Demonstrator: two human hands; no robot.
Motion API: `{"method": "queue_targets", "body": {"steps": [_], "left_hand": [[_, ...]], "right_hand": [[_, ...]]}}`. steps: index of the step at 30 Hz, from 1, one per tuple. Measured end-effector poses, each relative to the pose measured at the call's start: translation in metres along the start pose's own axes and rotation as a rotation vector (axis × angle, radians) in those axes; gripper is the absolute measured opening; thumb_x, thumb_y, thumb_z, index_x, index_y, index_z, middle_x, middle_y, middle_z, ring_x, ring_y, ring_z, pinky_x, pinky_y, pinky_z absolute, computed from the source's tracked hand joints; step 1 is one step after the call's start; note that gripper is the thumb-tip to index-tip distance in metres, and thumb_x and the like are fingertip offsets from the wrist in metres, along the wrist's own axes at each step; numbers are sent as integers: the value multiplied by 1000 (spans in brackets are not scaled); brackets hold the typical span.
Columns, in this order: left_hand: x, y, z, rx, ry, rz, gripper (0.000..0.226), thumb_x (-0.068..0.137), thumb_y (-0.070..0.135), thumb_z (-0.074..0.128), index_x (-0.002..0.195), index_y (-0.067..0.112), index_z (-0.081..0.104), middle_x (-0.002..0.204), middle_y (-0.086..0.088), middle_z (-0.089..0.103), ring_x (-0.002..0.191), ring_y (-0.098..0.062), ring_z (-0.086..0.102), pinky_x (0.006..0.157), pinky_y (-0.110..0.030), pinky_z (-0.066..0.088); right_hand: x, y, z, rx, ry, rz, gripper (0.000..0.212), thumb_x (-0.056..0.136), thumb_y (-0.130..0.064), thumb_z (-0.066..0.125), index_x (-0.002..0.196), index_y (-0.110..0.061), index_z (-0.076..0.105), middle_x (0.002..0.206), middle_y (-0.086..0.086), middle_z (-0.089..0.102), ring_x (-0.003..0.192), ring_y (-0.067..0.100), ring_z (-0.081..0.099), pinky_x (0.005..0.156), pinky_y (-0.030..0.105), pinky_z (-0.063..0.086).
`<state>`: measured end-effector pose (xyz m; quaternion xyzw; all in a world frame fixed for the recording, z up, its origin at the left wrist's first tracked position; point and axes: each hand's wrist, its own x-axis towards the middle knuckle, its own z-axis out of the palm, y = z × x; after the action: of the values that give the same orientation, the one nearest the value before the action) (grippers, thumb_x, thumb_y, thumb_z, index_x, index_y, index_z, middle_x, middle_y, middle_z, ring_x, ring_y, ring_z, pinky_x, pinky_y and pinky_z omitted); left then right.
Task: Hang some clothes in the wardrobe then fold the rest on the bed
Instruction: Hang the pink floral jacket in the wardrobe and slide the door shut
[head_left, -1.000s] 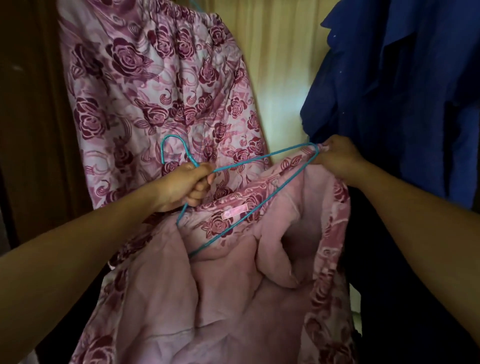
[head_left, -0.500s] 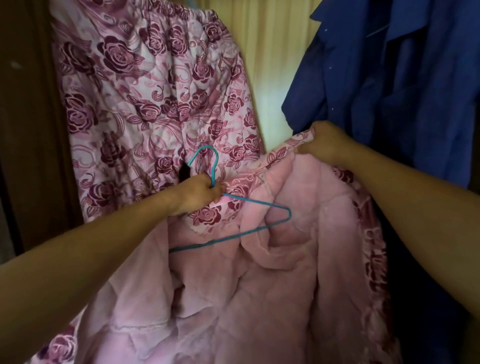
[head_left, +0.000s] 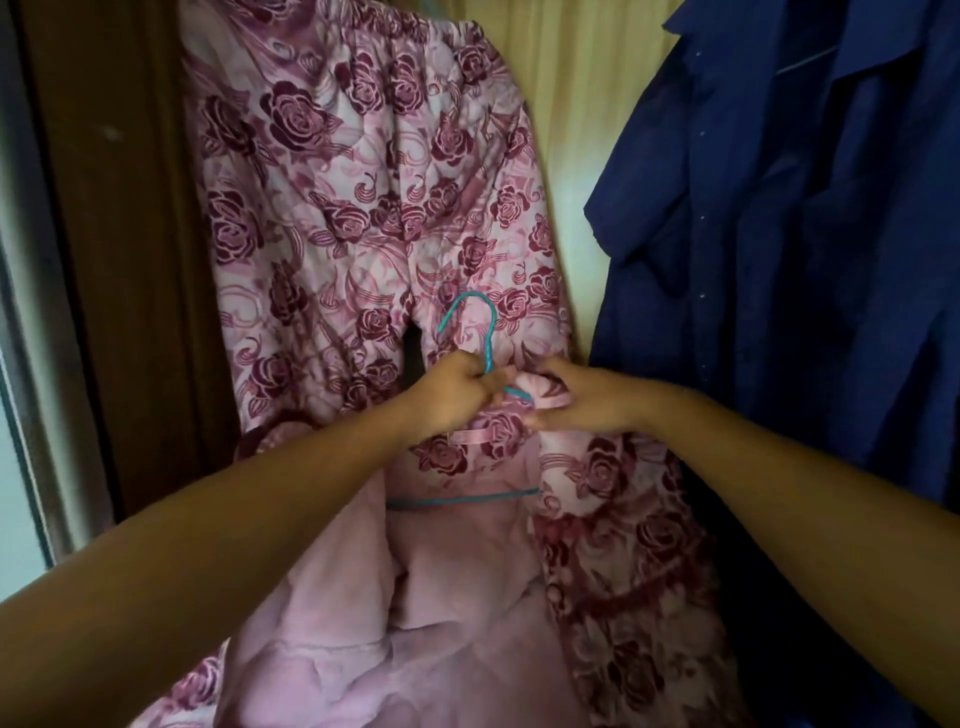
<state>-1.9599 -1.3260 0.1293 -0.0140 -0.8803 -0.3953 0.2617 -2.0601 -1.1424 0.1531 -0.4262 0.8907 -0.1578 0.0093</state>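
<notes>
A teal wire hanger (head_left: 480, 332) stands upright inside a pink rose-print jacket (head_left: 613, 519) with fleecy pink lining. My left hand (head_left: 452, 392) grips the hanger's neck just below the hook. My right hand (head_left: 576, 400) pinches the jacket's collar right beside the neck, touching the left hand. The hanger's bottom bar (head_left: 462, 500) shows across the open lining; its shoulders are hidden under the fabric. The jacket hangs down between my arms.
Matching rose-print quilted trousers (head_left: 358, 197) hang in the wardrobe directly behind the hands. A dark blue shirt (head_left: 779, 234) hangs to the right. The wardrobe's dark wooden side (head_left: 119, 260) stands at the left, its pale back panel (head_left: 582, 78) between the garments.
The hanger has turned upright and slid inside the jacket. My right hand moved left from the jacket's far shoulder to the collar beside my left hand.
</notes>
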Motion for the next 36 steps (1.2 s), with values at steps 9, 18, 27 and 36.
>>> {"method": "queue_targets", "body": {"steps": [9, 18, 27, 36], "left_hand": [[-22, -13, -87, 953, -470, -374, 122, 52, 99, 53, 139, 13, 54, 138, -3, 59, 123, -24, 57, 102, -28, 44], [-37, 39, -100, 1168, -539, -593, 46, 86, 27, 71, 118, -3, 59, 120, -21, 64, 71, -28, 70, 57, -30, 60], [-33, 155, -110, 1380, -18, -45, 37, 92, 27, 63, 124, 8, 61, 123, -17, 64, 115, -38, 62, 92, -43, 52], [-59, 145, -139, 947, 400, 251, 65, 87, 81, 33, 134, 40, 49, 131, -2, 40, 117, -26, 51, 102, -55, 42]], "right_hand": [[3, 10, 23, -95, 295, -163, 65, 92, -60, 60, 140, -18, 54, 117, 8, 70, 107, 25, 65, 75, 25, 42], [-5, 2, 6, -255, 420, -166, 69, 95, -64, 49, 145, -17, 43, 106, 19, 69, 99, 38, 65, 75, 39, 51], [-29, -46, -44, -199, 691, -152, 63, 96, -65, 46, 140, -20, 48, 116, 19, 69, 105, 42, 64, 80, 45, 55], [-49, -50, -127, -85, 1070, -168, 52, 93, -62, 55, 114, -15, 59, 93, 21, 70, 86, 46, 65, 64, 45, 51]]}}
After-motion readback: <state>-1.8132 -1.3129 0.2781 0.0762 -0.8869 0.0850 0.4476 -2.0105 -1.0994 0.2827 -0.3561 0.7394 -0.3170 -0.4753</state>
